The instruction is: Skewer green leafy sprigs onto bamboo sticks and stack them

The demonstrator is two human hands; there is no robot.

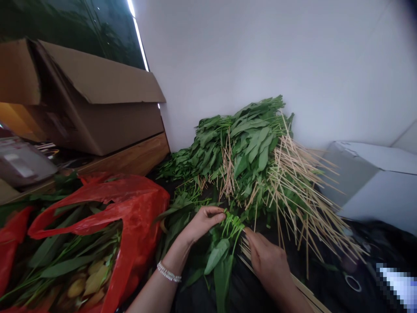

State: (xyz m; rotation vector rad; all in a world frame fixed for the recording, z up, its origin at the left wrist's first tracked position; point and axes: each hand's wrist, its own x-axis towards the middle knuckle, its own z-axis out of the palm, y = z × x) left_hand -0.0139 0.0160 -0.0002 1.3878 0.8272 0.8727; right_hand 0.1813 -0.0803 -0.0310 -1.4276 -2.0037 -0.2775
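Note:
My left hand (206,222), a beaded bracelet (168,272) on its wrist, pinches the left end of a row of bent green leaf stems (232,223). Long green leaves (219,256) hang down from that row. At the other end, my right hand (269,259) has its fingers closed; a short bit of a thin wooden stick shows at its fingertips, level with the stems. Most of this stick is hidden by the stems and fingers. Beneath my right hand lie more loose wooden sticks (306,290).
Against the white wall (260,48) rises a heap of leaf bunches (247,139) with wooden sticks (299,174) jutting rightward. To the left is a red plastic bag (140,208) with leaves inside. A cardboard box (114,126) stands behind it, a white box (381,195) at right.

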